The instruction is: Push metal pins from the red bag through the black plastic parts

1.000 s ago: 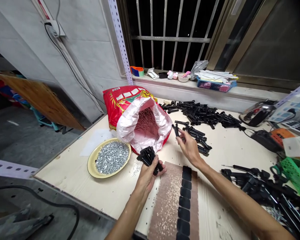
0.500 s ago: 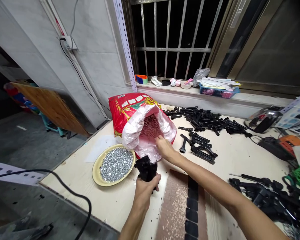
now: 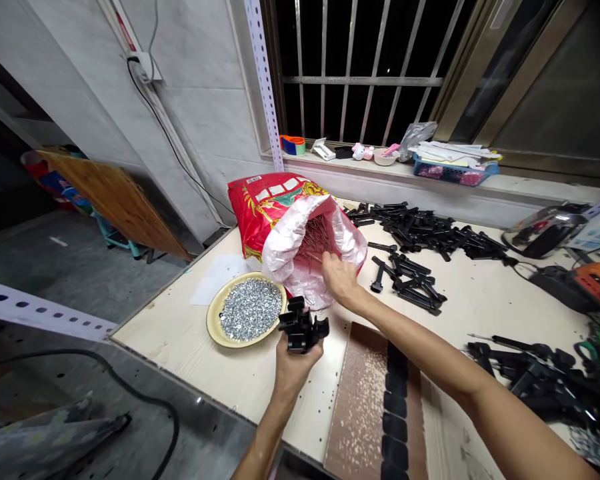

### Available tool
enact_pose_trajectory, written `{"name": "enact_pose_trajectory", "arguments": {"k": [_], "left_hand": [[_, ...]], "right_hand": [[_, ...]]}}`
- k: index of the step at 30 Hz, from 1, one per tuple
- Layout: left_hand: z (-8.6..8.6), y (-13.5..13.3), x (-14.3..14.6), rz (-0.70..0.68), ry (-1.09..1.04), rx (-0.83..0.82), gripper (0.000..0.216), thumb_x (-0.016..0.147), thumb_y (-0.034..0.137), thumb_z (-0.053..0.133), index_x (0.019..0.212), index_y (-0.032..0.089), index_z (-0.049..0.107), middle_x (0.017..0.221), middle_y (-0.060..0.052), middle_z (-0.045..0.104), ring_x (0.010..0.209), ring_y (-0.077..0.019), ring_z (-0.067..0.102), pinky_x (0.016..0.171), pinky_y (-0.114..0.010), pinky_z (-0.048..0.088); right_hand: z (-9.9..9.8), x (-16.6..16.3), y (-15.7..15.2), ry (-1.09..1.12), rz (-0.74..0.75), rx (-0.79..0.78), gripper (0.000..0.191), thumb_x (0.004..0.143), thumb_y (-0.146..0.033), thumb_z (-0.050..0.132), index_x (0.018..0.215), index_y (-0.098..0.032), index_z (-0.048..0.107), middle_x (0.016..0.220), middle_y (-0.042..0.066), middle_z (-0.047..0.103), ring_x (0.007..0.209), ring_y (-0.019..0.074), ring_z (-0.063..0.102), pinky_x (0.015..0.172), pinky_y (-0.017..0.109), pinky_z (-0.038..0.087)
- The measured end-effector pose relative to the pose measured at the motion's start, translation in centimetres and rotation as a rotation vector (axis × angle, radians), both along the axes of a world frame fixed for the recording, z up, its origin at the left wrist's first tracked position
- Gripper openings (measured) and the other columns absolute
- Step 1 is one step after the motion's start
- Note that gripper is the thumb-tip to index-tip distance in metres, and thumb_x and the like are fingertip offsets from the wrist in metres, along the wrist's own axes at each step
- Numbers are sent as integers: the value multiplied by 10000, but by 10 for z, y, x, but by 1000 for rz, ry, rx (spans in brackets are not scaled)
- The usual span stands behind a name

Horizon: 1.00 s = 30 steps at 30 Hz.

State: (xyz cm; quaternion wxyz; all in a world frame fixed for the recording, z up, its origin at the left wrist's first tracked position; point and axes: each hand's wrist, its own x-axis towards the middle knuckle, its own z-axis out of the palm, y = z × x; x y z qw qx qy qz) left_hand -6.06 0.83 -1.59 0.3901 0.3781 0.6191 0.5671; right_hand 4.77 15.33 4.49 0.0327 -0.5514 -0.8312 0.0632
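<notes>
Just at sack [image 3: 282,248] mouth: right hand [image 3: 341,280].

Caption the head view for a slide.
Left hand grips black plastic parts; right hand reaches into the red sack of nails.

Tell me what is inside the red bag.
Inside the red bag a heap of thin reddish nails shows. The right hand covers the nearest ones; the bottom is hidden.

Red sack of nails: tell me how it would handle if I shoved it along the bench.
Probably heavy for its size: the red sack bulges with metal nails. Its skin and rolled white liner look floppy, so it would likely slump rather than slide cleanly. Leaning with its mouth open, it could spill nails if tipped.
</notes>
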Motion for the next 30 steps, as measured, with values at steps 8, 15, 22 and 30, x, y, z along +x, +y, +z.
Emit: {"name": "enact_pose_trajectory", "arguments": {"k": [8, 15, 22, 30], "left_hand": [[-5, 2, -15, -163, 283, 101, 388, 576, 135, 690, 956, 182, 621, 746, 8, 658, 672, -181, 595, 658, -259, 452], [-3, 1, -15, -189, 413, 163, 486, 556, 134, 713, 1023, 241, 628, 921, -28, 668, 860, -241, 598, 762, -287, 429], [14, -8, -10, -169, 292, 137, 384, 572, 139, 689, 943, 210, 619, 793, 5, 664, 712, -191, 600, 680, -261, 451], [2, -2, -8, -137, 157, -36, 218, 524, 145, 687, 716, 172, 588, 589, 28, 615, 557, -152, 561, 563, -239, 436]], "right_hand": [[48, 67, -56, 383, 406, 286, 215, 949, -305, 435, 976, -231, 635, 893, 30, 544, 756, 124, 504, 630, 221, 367], [62, 54, -57, 162, 606, 135, 149, 903, -282, 522, 942, -206, 644, 878, 29, 562, 711, 126, 496, 576, 223, 340], [16, 31, 6, -20, 479, 90, 227, 931, -224, 477, 1093, -170, 626, 1077, 91, 624, 923, 165, 596, 742, 254, 443], [-58, -3, 16, -168, 464, 63, 197, 839, -38, 482, 806, -74, 673, 878, 176, 677, 871, 243, 613, 722, 310, 446]]}}
